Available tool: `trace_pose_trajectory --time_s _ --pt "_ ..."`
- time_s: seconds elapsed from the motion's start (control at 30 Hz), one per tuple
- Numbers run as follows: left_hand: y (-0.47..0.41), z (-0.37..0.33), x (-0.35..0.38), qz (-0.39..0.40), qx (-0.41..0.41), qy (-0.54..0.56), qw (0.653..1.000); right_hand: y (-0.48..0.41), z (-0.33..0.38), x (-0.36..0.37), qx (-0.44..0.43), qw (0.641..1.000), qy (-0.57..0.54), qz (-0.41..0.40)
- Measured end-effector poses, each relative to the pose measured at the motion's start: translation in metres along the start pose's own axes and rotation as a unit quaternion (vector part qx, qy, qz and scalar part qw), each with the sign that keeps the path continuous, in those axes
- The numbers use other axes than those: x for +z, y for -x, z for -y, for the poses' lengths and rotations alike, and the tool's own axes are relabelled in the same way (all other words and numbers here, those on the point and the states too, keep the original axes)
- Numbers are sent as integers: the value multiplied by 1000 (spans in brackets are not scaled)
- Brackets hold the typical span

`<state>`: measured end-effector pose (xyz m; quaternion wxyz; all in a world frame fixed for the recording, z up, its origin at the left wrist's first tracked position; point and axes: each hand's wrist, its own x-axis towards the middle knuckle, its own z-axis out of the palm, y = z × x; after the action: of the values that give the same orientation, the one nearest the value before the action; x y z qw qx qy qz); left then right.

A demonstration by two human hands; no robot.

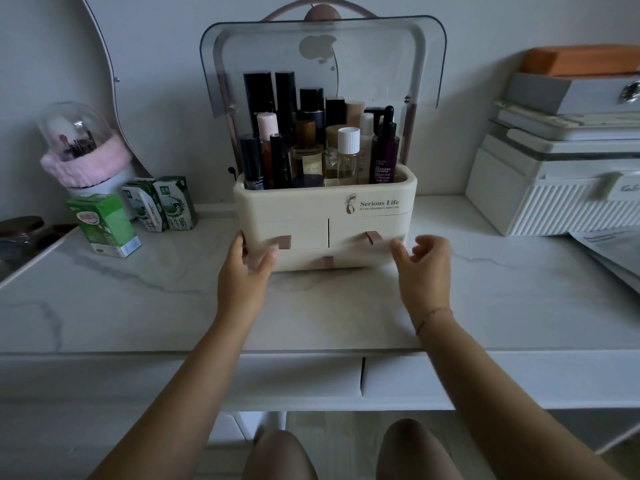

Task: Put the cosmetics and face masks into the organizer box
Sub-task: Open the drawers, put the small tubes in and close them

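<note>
**While left hand braces the box corner, right hand hangs free beside the drawers**

Obs.: left hand (247,268) rests on the lower left front corner of the organizer box (325,209), fingers fairly straight along the side wall and thumb laid on the front face. It grips nothing. Right hand (424,261) sits just beside the lower right corner with fingers loosely curled and empty. Whether it touches the box cannot be told.

Box stands upright mid-surface (138,306), front and drawers facing the person, long axis running left to right. Clear lid (381,64) is swung up and back. Bottles (384,150) stand packed in the top tray, long axes vertical.

Judgement: cosmetics look loaded, so the step in hand is likely opening a drawer for the masks. Flat packets (609,247) at the far right edge may be those masks, though the print is unreadable.

Method note: keep the left hand pressed on the corner so the box cannot slide. Pinch the lower tab (327,261) and pull straight toward the body, slowly, so the tall bottles do not rock. Lay the packets flat, long side along the drawer.
</note>
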<state>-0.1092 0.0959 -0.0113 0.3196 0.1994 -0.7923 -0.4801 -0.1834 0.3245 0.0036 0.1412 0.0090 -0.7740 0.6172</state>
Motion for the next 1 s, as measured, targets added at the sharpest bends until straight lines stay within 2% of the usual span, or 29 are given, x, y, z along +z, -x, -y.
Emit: trace_pose_trajectory --time_s 0.03,0.07,0.13,0.2,0.27,0.33,0.6,0.8,0.87,0.93,0.97,1.0 --pt "2 3 -1 14 -11 12 1000 10 2 3 12 1000 -12 -2" --pt "4 5 -3 26 -20 32 999 19 4 7 34 998 -31 35" --pt "4 6 -4 36 -33 61 997 34 11 21 105 978 -74 162" --pt "5 5 -4 32 -38 76 996 40 21 35 179 943 -122 252" --pt "5 6 -3 25 -36 91 995 39 29 47 230 918 -154 285" --pt "5 7 -4 26 -38 100 994 36 32 56 251 910 -159 289" --pt "5 3 -7 6 -60 108 992 45 39 53 217 920 -160 285" --pt "26 0 -23 -7 -45 73 996 93 35 0 164 910 -107 366" --pt "36 1 -28 -1 -36 65 997 97 27 -23 82 940 4 332" --pt "47 3 -32 2 -34 68 997 87 17 -45 -34 977 131 167" --pt "52 3 -34 2 -33 64 997 80 13 -53 -70 982 153 83" --pt "57 3 -35 2 -31 60 998 72 10 -59 -76 985 151 36"
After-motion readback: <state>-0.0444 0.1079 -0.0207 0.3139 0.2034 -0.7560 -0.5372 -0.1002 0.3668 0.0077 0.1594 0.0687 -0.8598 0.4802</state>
